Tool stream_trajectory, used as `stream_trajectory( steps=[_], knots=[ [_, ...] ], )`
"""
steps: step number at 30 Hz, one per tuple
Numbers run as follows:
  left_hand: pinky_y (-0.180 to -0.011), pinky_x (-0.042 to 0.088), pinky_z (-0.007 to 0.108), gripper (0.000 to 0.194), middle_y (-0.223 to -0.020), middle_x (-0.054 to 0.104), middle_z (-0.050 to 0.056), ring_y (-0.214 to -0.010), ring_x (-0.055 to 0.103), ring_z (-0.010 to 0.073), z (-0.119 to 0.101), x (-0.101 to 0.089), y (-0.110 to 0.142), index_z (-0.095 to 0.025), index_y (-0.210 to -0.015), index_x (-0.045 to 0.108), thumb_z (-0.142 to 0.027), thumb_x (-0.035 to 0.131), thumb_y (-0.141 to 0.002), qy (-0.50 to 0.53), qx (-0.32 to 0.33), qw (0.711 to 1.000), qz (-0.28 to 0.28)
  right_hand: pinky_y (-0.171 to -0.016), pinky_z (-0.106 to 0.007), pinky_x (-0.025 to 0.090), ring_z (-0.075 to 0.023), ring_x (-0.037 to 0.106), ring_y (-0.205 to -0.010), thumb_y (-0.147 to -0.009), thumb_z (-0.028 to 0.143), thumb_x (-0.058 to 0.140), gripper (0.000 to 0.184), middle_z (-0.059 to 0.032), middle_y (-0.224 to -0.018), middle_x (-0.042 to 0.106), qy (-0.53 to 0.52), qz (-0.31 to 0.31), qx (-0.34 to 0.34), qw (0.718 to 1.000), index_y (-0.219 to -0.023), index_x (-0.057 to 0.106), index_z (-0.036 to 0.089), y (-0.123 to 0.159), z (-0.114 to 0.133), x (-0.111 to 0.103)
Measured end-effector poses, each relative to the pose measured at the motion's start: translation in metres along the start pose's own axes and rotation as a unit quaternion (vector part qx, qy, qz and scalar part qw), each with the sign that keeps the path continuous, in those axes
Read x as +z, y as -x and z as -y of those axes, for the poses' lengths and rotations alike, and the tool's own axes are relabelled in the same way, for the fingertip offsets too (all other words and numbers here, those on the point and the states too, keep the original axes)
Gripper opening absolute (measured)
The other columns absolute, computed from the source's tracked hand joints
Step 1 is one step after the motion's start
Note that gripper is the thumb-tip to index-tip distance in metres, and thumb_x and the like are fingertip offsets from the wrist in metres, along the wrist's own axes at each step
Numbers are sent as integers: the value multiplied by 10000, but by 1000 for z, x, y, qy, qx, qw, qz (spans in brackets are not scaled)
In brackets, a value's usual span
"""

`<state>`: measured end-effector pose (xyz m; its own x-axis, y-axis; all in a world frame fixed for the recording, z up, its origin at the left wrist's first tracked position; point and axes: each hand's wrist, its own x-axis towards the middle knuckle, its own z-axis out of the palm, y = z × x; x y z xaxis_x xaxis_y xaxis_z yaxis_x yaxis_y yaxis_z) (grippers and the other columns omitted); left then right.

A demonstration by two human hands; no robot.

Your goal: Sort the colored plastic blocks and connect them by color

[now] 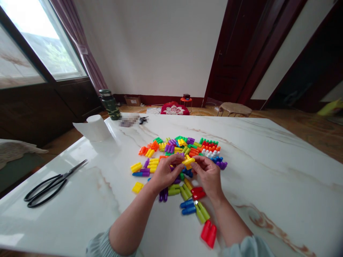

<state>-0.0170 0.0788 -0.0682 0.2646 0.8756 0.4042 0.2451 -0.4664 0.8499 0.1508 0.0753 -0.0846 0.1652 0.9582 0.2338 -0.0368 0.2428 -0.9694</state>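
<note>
Between my two hands, above a spread of coloured plastic pieces, is a yellow plastic toy piece (188, 161). My left hand (168, 170) pinches its left side with thumb and fingers. My right hand (208, 175) grips its right side the same way. Around and below them lie paired, bullet-shaped pieces in several colours, among them a blue piece (188, 207), a lime green piece (202, 212) and a red piece (208, 233) nearer to me. A yellow piece (137, 187) rests left of my left hand. My hands hide part of the pile.
Black-handled scissors (53, 184) lie on the left of the white marble table (268, 160). A white paper roll (95, 127), a camouflage flask (109, 104) and a small dark tool (143, 120) stand or lie toward the far left edge. Beyond the table is a stool (234, 107).
</note>
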Motion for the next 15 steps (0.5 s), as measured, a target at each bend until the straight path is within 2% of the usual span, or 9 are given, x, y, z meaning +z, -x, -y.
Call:
stream_trajectory(
  steps=[2, 4, 6, 8, 10, 11, 13, 15],
  knots=[
    [-762, 551, 267, 187, -989, 732, 61, -839, 693, 171, -1, 0, 0, -182, -1016, 652, -287, 587, -876, -18, 7, 1000, 12, -523, -274, 533, -137, 598, -536, -695, 450, 775, 338, -16, -704, 697, 1, -9, -6, 1000, -875, 687, 178, 0, 0, -1],
    [-726, 534, 261, 165, -905, 734, 40, -781, 680, 161, -2, -4, 0, -192, -958, 673, -304, 583, -877, -85, 16, 996, 17, -558, -282, 544, -152, 624, -584, -720, 446, 756, 325, -25, -732, 706, 15, -13, -21, 1000, -892, 690, 178, 0, -1, -2],
    [-712, 514, 278, 170, -790, 720, 25, -723, 658, 163, -2, -12, 1, -201, -851, 690, -315, 566, -879, -197, 16, 980, -15, -599, -292, 551, -174, 655, -657, -764, 437, 717, 296, -38, -781, 719, 52, -11, -42, 998, -913, 693, 182, 0, -3, -3],
    [-755, 499, 314, 172, -762, 712, 26, -748, 648, 184, -1, -24, 2, -211, -781, 691, -271, 550, -859, -310, 1, 948, -77, -623, -297, 549, -183, 664, -694, -804, 416, 677, 257, -47, -822, 725, 112, -5, -71, 991, -921, 697, 187, 0, -5, -5],
    [-832, 483, 353, 145, -836, 726, 26, -862, 648, 219, 2, -38, 5, -229, -791, 694, -196, 552, -791, -386, -34, 914, -120, -634, -299, 543, -181, 659, -692, -828, 391, 648, 224, -52, -844, 728, 172, 2, -97, 980, -915, 700, 191, -1, -8, -6],
    [-866, 472, 375, 161, -888, 731, 24, -931, 639, 241, 4, -45, 6, -242, -808, 696, -178, 560, -752, -415, -61, 900, -121, -643, -302, 543, -182, 659, -695, -837, 380, 637, 214, -56, -855, 730, 193, 4, -106, 976, -914, 700, 191, -1, -10, -7],
    [-899, 459, 408, 228, -1023, 722, 33, -1041, 608, 278, 7, -56, 10, -262, -888, 700, -193, 573, -712, -450, -123, 879, -100, -661, -307, 543, -187, 661, -708, -848, 368, 620, 208, -63, -868, 732, 214, 6, -112, 970, -917, 699, 188, -2, -13, -8],
    [-911, 453, 438, 331, -1162, 679, 52, -1123, 569, 306, 8, -62, 13, -271, -1024, 677, -243, 586, -708, -461, -169, 869, -53, -668, -310, 544, -190, 662, -715, -854, 366, 611, 213, -66, -866, 731, 222, 7, -107, 969, -920, 697, 183, -3, -16, -8]
  ],
)
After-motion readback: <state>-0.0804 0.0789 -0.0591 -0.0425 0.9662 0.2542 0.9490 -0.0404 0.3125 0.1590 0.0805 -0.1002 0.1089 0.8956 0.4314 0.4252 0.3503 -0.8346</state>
